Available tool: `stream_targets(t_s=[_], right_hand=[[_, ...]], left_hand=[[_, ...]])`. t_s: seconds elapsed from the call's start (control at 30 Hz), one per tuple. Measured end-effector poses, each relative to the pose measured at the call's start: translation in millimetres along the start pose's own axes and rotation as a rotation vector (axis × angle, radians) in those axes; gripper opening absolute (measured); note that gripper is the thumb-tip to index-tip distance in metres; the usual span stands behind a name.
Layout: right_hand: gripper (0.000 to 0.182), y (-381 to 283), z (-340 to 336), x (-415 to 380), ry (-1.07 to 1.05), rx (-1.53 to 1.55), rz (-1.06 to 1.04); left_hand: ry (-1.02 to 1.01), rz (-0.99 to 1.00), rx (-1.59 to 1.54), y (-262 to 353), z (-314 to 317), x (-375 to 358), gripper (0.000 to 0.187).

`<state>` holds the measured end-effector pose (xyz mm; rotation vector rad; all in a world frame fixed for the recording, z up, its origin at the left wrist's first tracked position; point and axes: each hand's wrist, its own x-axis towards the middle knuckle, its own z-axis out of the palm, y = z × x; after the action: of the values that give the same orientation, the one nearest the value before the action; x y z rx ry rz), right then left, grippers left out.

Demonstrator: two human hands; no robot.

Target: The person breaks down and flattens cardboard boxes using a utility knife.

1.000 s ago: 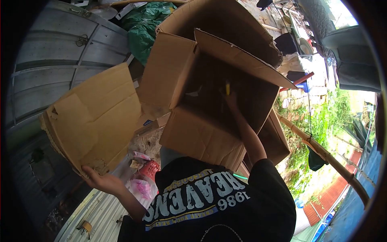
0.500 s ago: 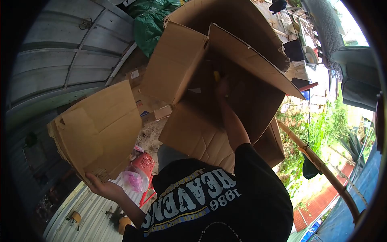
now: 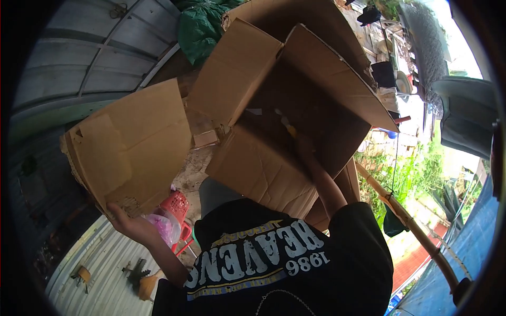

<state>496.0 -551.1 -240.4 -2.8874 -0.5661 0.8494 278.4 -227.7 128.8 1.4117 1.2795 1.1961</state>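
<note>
Flattened cardboard (image 3: 137,142), creased and torn along its left edge, stands tilted at the left. My left hand (image 3: 126,221) is closed on its lower edge, with the thumb over the front face. A large open cardboard box (image 3: 258,174) faces me with its flaps spread. Deep in its shadowed inside is my right hand (image 3: 304,146), closed around a yellow-handled tool (image 3: 291,129) with a pale, narrow front end. Dim light and blur hide the tool's exact kind. A small pale patch (image 3: 254,111) shows on the box's inner wall.
Another big cardboard piece (image 3: 316,21) rises behind the box. A green tarp (image 3: 200,31) lies at the back left. Near my left forearm are a red plastic chair (image 3: 176,203) and a pink bag (image 3: 164,227). A bamboo pole (image 3: 406,216) slants along the right.
My right hand and the yellow-handled tool have moved down and slightly right inside the box. The flattened cardboard in my left hand has shifted slightly up and to the right.
</note>
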Motion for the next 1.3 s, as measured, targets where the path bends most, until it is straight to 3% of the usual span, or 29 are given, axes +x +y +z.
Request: stream_targets(t_s=[0.17,0.27,0.37,0.4,0.53,0.6,0.67,0.77,0.8,0.87,0.93,1.0,1.03,1.1,1.13,1.17,1.23,1.27,1.3], right_hand=[[0.023,2.5,7.6,1.4,-0.095,-0.064,-0.011],[0.027,0.3,-3.2,-2.3,0.004,-0.065,-0.052],[0.035,-4.1,-52.5,-1.1,0.001,0.170,-0.089],[0.039,-9.1,-71.6,-10.1,0.116,0.276,-0.125],[0.043,-63.2,-162.7,-54.4,0.313,0.523,-0.223],[0.045,-101.4,-194.9,-76.6,0.310,0.585,-0.312],[0.046,-153.2,-232.0,-91.8,0.297,0.650,-0.422],[0.021,-234.8,-275.7,-120.0,0.018,0.579,-0.492],[0.021,-253.9,-277.8,-119.5,0.020,0.578,-0.518],[0.014,-289.9,-283.5,-121.6,-0.179,0.854,-0.721],[0.013,-332.9,-288.7,-137.9,-0.191,0.798,-0.752],[0.010,-371.3,-283.6,-155.1,-0.553,1.027,-0.514],[0.012,-382.4,-265.2,-154.0,-0.401,0.825,-0.832],[0.020,-408.2,-246.8,-161.1,-0.398,0.655,-0.843],[0.026,-429.0,-253.2,-182.6,-0.558,0.704,-0.550],[0.026,-438.1,-247.0,-181.2,-0.541,0.702,-0.576],[0.034,-450.7,-222.4,-169.1,-0.202,0.371,-0.858],[0.034,-454.9,-214.3,-166.8,-0.196,0.369,-0.864],[0.038,-460.5,-210.8,-169.2,-0.031,0.361,-0.924]], left_hand=[[0.006,0.044,0.067,-4.5,-19.6,8.2,0.052],[0.061,-0.020,0.048,-10.1,-39.3,15.1,0.051],[0.064,0.009,-0.019,-13.5,-63.2,21.8,0.050],[0.078,0.006,-0.028,-13.9,-67.2,23.6,0.050],[0.152,-0.177,-0.123,-34.0,-91.7,35.7,0.049],[0.039,-0.312,-0.341,-62.5,-116.4,42.0,0.046],[0.069,-0.416,-0.352,-82.0,-131.5,40.9,0.042],[0.060,-0.398,-0.400,-113.8,-152.0,40.6,0.036],[0.041,-0.407,-0.447,-115.3,-151.4,40.0,0.035],[0.044,-0.403,-0.516,-122.4,-154.0,35.7,0.034],[0.001,-0.441,-0.509,-130.6,-156.1,33.9,0.042],[0.015,-0.427,-0.599,-128.8,-146.9,23.2,0.042],[0.002,-0.428,-0.681,-126.6,-138.0,18.8,0.043],[-0.032,-0.443,-0.742,-123.1,-127.2,6.8,0.044],[-0.035,-0.414,-0.763,-120.4,-120.9,3.5,0.044],[-0.028,-0.461,-0.802,-117.8,-115.7,0.5,0.044],[-0.022,-0.503,-0.847,-116.9,-109.5,0.0,0.044],[-0.056,-0.521,-0.893,-119.3,-107.8,-0.7,0.044],[-0.092,-0.541,-0.938,-122.6,-106.1,-0.9,0.045]])
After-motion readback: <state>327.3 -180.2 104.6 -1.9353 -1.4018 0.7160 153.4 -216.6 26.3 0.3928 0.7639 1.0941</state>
